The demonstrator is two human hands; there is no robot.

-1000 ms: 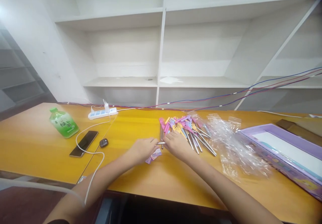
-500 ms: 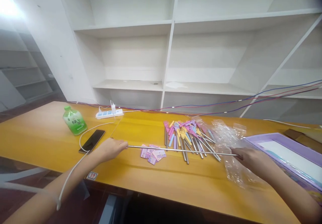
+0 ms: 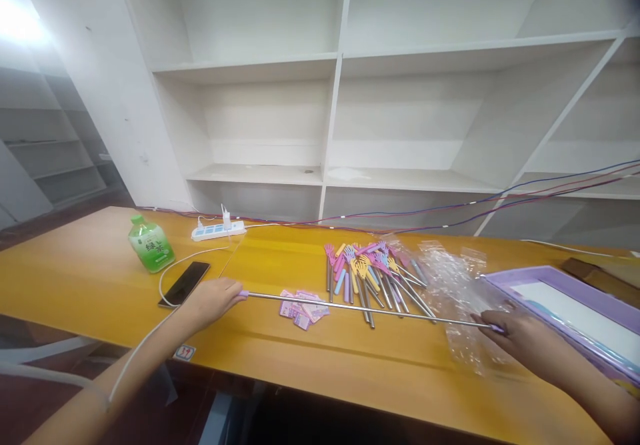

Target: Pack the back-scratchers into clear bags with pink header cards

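An extended telescopic back scratcher stretches across in front of me, a thin metal rod with purple at both ends. My left hand is closed on its left end, and my right hand grips the right end; my fingers hide the shape of the ends. The rod slopes slightly down to the right. Behind it lies a pile of back scratchers with hand-shaped heads in pink, yellow, blue and purple and metal shafts. Several small pink printed cards lie to the left of the pile.
Clear plastic bags lie beside a purple tray-like box on the right. At left are a green bottle, a phone with a white cable, and a power strip. White shelves stand behind the table.
My hands have moved a little farther apart, and more of the purple ends now shows. The back scratcher's right end has dropped slightly.
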